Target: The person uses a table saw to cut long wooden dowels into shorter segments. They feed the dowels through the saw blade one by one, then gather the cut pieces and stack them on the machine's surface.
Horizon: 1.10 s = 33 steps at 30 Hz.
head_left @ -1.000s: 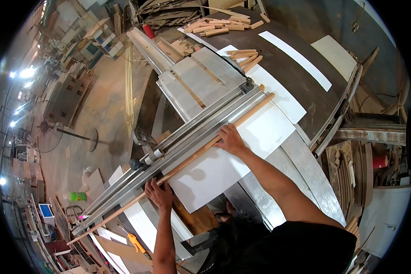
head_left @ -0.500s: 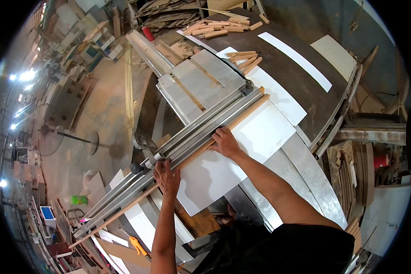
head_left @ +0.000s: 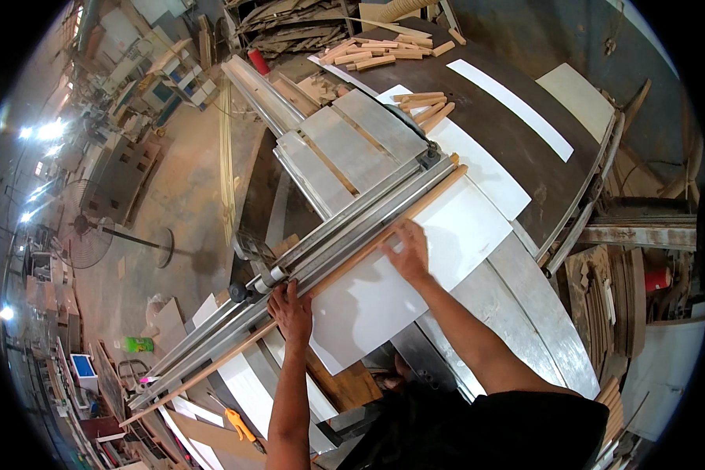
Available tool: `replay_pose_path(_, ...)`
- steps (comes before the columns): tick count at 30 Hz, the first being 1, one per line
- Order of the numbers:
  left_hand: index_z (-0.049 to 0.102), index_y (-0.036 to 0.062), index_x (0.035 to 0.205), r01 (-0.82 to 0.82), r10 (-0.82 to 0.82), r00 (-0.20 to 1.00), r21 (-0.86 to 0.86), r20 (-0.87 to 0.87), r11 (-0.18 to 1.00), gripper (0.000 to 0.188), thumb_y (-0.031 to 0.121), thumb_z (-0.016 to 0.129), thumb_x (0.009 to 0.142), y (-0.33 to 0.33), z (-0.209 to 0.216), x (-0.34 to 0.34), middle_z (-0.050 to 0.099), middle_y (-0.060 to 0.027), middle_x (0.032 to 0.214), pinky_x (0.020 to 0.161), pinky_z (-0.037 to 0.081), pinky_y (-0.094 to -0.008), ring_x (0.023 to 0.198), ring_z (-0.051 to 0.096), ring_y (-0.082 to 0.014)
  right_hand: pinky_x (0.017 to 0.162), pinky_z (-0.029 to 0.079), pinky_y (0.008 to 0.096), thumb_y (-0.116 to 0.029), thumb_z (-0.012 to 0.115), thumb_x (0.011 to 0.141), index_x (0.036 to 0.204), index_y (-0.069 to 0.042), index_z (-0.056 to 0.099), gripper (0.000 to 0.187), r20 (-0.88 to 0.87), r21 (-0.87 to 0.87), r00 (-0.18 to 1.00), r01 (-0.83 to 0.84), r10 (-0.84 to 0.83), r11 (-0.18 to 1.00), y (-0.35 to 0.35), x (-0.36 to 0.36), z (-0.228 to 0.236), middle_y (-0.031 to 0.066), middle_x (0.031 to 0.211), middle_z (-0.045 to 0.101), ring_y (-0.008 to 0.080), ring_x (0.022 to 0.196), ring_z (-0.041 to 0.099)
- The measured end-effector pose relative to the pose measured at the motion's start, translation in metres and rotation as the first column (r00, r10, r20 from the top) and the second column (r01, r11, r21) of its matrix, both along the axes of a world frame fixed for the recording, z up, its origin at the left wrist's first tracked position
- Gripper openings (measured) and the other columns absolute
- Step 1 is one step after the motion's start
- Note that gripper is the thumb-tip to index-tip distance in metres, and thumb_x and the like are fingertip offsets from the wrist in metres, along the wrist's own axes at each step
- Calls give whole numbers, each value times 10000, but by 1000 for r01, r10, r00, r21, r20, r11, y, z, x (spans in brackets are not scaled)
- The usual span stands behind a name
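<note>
A long thin wooden strip [head_left: 345,266] lies along the near side of a metal fence [head_left: 352,244] that crosses the sliding table saw at a slant. My left hand [head_left: 292,313] is closed over the strip, its fingers against the fence beside a round black knob [head_left: 238,292]. Over the white board [head_left: 368,313], my right hand [head_left: 409,252] hovers just off the strip, fingers apart and holding nothing. The board rests flat on the saw's table, with the strip along its far edge. The underside of my left fingers is hidden.
Short wooden pieces [head_left: 384,53] are heaped on the dark table [head_left: 517,102] at the back, with several more [head_left: 424,106] nearer the fence. A yellow-orange air gun [head_left: 240,424] lies at lower left. A standing fan [head_left: 86,225] occupies the left floor.
My right hand has come off the strip and fence toward the right and nearer me, its fingers opening. My left hand stays at the strip. The view has shifted slightly.
</note>
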State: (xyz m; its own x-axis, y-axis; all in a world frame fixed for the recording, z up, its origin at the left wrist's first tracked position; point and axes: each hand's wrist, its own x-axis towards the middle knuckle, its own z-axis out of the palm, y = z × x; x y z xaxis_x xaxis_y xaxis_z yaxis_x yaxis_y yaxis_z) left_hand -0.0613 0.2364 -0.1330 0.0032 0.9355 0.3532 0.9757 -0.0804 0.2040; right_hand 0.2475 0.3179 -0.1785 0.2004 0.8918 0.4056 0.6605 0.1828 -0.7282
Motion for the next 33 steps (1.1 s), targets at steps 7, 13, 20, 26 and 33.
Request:
replay_pose_path(7, 539, 156, 1369, -63, 62, 998, -50, -25, 997, 580, 247, 773, 846, -2, -6, 1, 505, -145, 1331, 1066, 325, -557, 1238, 467, -389, 450, 526, 337, -220, 708, 920, 1454, 31, 381, 675, -464, -586, 726, 177, -507, 790, 53, 39, 19, 135, 841, 658, 207, 526, 637)
replay_pose_path(13, 552, 58, 1326, -114, 113, 992, 13, 65, 993, 574, 240, 785, 834, -27, -22, -20, 518, -206, 1335, 1088, 325, -554, 1281, 449, -420, 531, 545, 371, -239, 657, 931, 1455, 45, 327, 682, -425, -553, 768, 200, -480, 809, 57, 39, 15, 115, 665, 682, 250, 512, 659)
replay_pose_path(20, 606, 35, 1226, -286, 288, 957, -240, -27, 928, 476, 250, 770, 834, -77, -10, -106, 574, -205, 1236, 1053, 375, -540, 1196, 514, -428, 430, 531, 338, -97, 652, 929, 1461, 24, 322, 638, -524, -545, 716, 133, -461, 828, 54, 40, 18, 126, 797, 677, 222, 507, 659)
replay_pose_path(26, 668, 40, 1092, -180, 159, 982, -250, -102, 951, 335, 234, 759, 835, -75, -12, -146, 632, -173, 1090, 976, 430, -513, 1087, 556, -404, 414, 543, 336, -122, 654, 957, 1442, 0, 320, 601, -543, -516, 713, 135, -444, 846, 59, 38, 6, 136, 839, 663, 211, 510, 659)
replay_pose_path(33, 639, 53, 1084, -232, 222, 970, -95, -103, 968, 334, 117, 767, 782, -76, -29, -141, 618, -146, 1076, 970, 432, -495, 1079, 558, -380, 442, 580, 328, -110, 637, 967, 1544, -7, 203, 729, -616, -490, 676, 72, -404, 869, 60, 46, -9, 161, 898, 681, 222, 556, 685)
